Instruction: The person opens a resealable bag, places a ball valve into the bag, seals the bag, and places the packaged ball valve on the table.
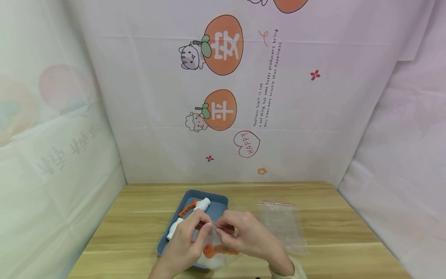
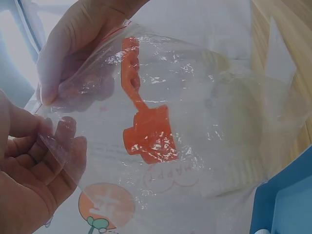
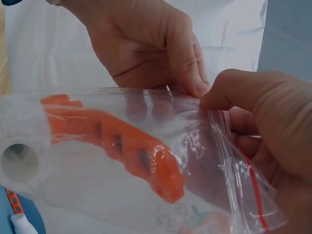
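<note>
Pinching a clear bag (image 2: 200, 102) that holds an orange piece (image 2: 153, 134), we have the fingers of our left hand (image 1: 184, 241) and right hand (image 1: 248, 234) clamped on it, near the blue tray (image 1: 218, 207).

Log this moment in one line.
Left hand: pinches clear bag | Right hand: pinches same bag | Inside bag: orange piece | Blue tray: white pieces

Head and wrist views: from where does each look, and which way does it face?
Head: on the head, facing forward and down at cloth, table, tray; both hands and a sleeve show.
Left wrist: on that wrist, facing the bag; both hands show.
Right wrist: on that wrist, facing the bag; both hands show.
Wrist views share bag and orange part.
</note>
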`<state>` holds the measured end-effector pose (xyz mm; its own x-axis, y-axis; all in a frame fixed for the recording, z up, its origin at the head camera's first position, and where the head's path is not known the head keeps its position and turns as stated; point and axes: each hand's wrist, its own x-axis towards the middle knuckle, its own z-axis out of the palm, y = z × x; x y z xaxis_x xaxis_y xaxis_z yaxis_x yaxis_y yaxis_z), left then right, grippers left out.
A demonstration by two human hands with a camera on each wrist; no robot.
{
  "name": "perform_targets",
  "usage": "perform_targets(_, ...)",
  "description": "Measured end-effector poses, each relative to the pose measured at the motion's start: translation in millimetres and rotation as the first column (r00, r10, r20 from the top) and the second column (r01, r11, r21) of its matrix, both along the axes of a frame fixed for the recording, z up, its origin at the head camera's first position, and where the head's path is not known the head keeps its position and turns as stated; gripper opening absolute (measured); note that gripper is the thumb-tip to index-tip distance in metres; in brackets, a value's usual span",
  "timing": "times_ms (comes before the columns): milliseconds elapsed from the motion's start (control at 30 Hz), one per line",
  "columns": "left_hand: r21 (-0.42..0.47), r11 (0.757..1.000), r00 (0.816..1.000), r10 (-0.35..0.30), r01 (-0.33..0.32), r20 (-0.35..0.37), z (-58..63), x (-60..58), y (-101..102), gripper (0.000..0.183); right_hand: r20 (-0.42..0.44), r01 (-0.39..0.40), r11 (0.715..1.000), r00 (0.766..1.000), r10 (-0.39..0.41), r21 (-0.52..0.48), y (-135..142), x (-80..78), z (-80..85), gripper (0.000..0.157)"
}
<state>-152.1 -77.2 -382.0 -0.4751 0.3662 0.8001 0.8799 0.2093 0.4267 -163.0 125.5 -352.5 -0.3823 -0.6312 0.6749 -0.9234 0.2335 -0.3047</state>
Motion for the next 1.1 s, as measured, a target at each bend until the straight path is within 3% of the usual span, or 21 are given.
perform_targets(533, 0.011, 0.999, 0.998, 0.044, -0.044, -0.036, 2.5, -2.3, -6.6, 0.022, 0.016, 0.017, 1.0, 1.0, -0.017, 0.015, -0.8, 0.3, 0.1, 0.019)
perform_targets(733, 0.022, 0.998, 0.998, 0.059, -0.058, -0.035, 5.5, -1.2, -9.1, 0.024, 0.084, 0.039, 0.999, 0.996, -0.041, 0.018, -0.5, 1.4, -0.7, 0.02)
perform_targets(1100, 0.013, 0.996, 0.996, 0.092, -0.092, -0.004, 9.1, -0.3, -13.1, 0.023, 0.069, 0.001, 1.0, 0.998, -0.001, 0.009, 0.9, 0.0, 0.1, 0.017)
